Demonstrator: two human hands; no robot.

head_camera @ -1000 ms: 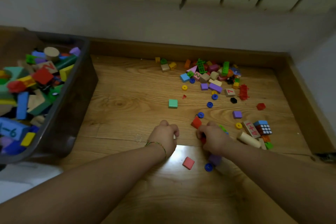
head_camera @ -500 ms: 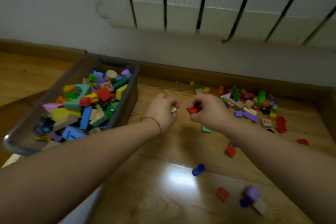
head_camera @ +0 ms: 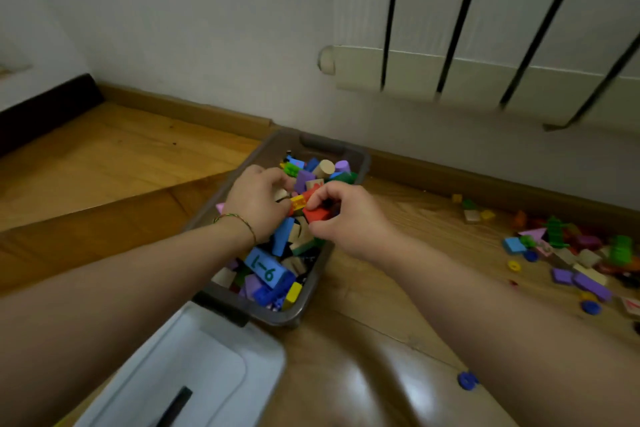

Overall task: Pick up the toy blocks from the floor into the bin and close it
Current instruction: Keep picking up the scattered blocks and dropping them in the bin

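Both hands are over the brown bin (head_camera: 322,145), which stands on the wooden floor (head_camera: 104,166) close to the skirting board (head_camera: 194,111), below a white radiator (head_camera: 485,45). The bin is open and heaped with coloured blocks (head_camera: 283,236), among them a blue block (head_camera: 264,268) marked 1-6 near the front end.

The right hand (head_camera: 349,222) holds a red block (head_camera: 317,214) above the heap, roughly mid-bin. Its grip is clamped on the block, thumb below and fingertips curled over the top edge.

The left hand (head_camera: 256,201), with a thin bracelet (head_camera: 239,220) at the wrist, is just beside it, knuckles up and fingers curled down toward the heap. A yellow block (head_camera: 298,200) sits right at its fingertips, between the two hands. The fingers hide their own undersides, so I cannot tell whether this grip is closed on anything or only resting on the pile.

The pale lid (head_camera: 194,367) lies flat on the floor at the bin's near end, its corner touching or perhaps just overlapping the rim. To the right, well apart from the bin, loose blocks (head_camera: 581,253) lie scattered on the floor along the skirting board, somewhat blurred. A single blue ring (head_camera: 467,381) lies alone on the floor beside the right forearm.
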